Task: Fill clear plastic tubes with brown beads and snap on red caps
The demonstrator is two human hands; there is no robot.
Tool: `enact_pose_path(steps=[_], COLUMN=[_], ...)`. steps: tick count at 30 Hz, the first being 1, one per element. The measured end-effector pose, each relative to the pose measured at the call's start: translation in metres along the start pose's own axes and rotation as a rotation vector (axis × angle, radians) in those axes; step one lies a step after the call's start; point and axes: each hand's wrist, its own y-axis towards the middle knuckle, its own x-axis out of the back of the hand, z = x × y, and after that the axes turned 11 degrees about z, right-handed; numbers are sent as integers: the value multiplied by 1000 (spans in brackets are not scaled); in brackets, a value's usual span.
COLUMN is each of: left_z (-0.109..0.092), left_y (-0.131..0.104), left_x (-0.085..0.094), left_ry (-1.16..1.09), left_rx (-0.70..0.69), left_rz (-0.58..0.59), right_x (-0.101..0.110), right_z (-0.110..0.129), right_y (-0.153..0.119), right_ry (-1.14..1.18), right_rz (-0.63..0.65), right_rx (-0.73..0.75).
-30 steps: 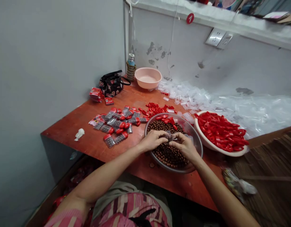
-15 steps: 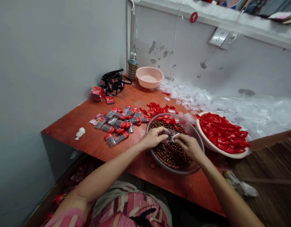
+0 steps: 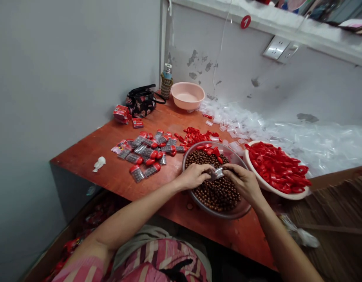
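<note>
Over a metal bowl (image 3: 246, 209) of small brown balls (image 3: 218, 197), my left hand (image 3: 195, 175) and my right hand (image 3: 242, 179) hold a small clear plastic case (image 3: 219, 172) between them. My left fingers are closed on its left end, where something dark shows inside. My right thumb and fingers pinch the clear right end. Several red caps (image 3: 212, 150) lie on the balls at the bowl's far side. To the left is a pile of filled clear cases with red caps (image 3: 148, 152).
A cream basin (image 3: 289, 196) of red caps stands right of the bowl. Behind it spreads a heap of clear plastic cases (image 3: 313, 141). A pink basin (image 3: 188, 96), a flask (image 3: 167, 80) and a floral bag (image 3: 141, 102) stand at the back. Crumpled tissue (image 3: 99, 163) lies on the left.
My right hand has shifted slightly right and up, and more of the case's clear end shows between the hands. The view has tilted slightly.
</note>
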Motion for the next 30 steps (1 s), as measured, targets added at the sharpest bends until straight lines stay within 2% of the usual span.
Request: enact_pose_path(steps=[5,12,15,17,18,22,23,26,30], left_z=[-2,0,3,3,2,-3,-4,-6,-3], left_y=[-2,-2,-1,-2,-2,-3,-3,-4,-3], left_x=[-1,1,2,1,1,-1,-1,0,2], left_ry=[17,-107,-221,-210,-175,-78,-77,-90,-142], left_rx=[9,-6,-4,-11,-12,2,-3,-18,-2], left_rz=[-17,-40,-91,-95,-82,-65,-68,-65,-74], right_x=[1,2,2,3,4,15,17,15,1], right_z=[16,6,-1,-10,-15,-40,-45,-53,-55], right_y=[3,-11,-21,-22,-19,10,21,51,78], right_ry=[-5,134,66,-12,-47,-209,-275,-463,-541], right_rz=[41,0,115,191,183,-19,-16,111,183], right_rx=[52,-19,-44,-55,-61,-141,-170,-224,-252])
